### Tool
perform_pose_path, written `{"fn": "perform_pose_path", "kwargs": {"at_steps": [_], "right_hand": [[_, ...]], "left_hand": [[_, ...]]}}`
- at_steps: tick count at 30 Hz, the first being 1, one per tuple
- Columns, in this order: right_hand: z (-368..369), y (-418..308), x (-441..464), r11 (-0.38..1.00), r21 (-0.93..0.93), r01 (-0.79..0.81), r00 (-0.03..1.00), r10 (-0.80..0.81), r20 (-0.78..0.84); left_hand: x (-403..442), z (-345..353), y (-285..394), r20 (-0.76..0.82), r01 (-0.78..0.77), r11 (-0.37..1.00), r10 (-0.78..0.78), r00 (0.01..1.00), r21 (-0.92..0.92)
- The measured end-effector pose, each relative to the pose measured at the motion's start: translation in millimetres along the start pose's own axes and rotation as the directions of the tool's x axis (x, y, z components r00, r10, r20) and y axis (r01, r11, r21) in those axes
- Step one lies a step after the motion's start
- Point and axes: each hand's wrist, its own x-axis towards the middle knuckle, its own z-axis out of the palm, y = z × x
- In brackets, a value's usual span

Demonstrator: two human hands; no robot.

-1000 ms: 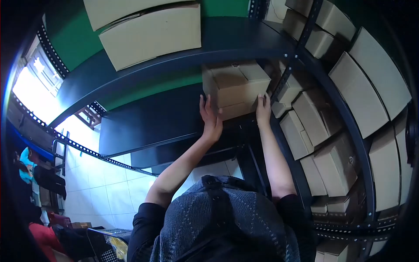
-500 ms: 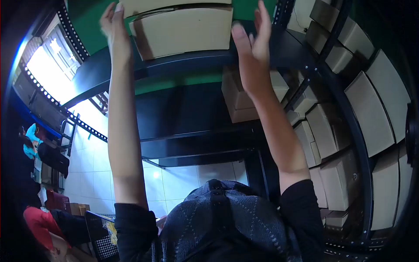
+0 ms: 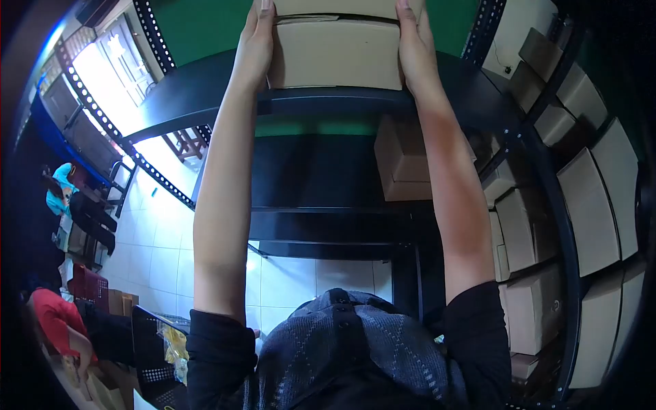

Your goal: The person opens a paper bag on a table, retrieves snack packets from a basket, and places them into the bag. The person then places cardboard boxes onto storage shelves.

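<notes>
Two cardboard boxes sit stacked on the upper black shelf (image 3: 465,102). My left hand (image 3: 257,44) presses against the left side of the stack, its thumb at the edge of the upper box (image 3: 335,8). On the right side my right hand (image 3: 416,44) does the same, thumb up near the top of the frame. Between my wrists the front of the lower box (image 3: 335,55) shows. Fingertips at the top are partly cut off. Another cardboard box (image 3: 404,160) stands on the shelf below, partly behind my right forearm.
Shelves at the right hold several cardboard boxes (image 3: 589,212). A perforated metal upright (image 3: 156,34) stands at the left. Two people are at the lower left, one in a red top (image 3: 53,318), one in a blue top (image 3: 63,188). A black crate (image 3: 154,355) holds yellow items.
Both hands have left the box on the lower shelf and risen to the upper stack, closing in on its two sides. The camera view has shifted, so the shelves appear further right.
</notes>
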Motion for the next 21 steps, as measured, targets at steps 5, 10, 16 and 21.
{"fn": "perform_pose_path", "kwargs": {"at_steps": [5, 10, 16, 21], "right_hand": [[-2.5, -4.4, -2.3, 0.993, 0.113, -0.016, 1.0, 0.014, 0.013], [2.4, -28.0, -40.4, 0.964, 0.146, 0.224, 0.955, -0.247, 0.166], [63.4, -47.2, -100.1, 0.799, 0.55, 0.242, 0.844, -0.453, 0.287], [93.6, -61.3, -154.1, 0.819, 0.534, 0.209, 0.797, -0.459, 0.393]], "left_hand": [[-35.9, -8.2, 37.7, -0.144, -0.14, 0.97, 0.17, 0.975, 0.201], [-107.7, -49.3, 75.5, -0.446, -0.073, 0.997, 0.062, 0.893, -0.008], [-207.0, -98.1, 87.2, -0.842, -0.17, 0.969, 0.242, 0.482, 0.181], [-279.6, -121.8, 105.2, -0.956, -0.085, 0.994, 0.09, 0.28, 0.068]]}}
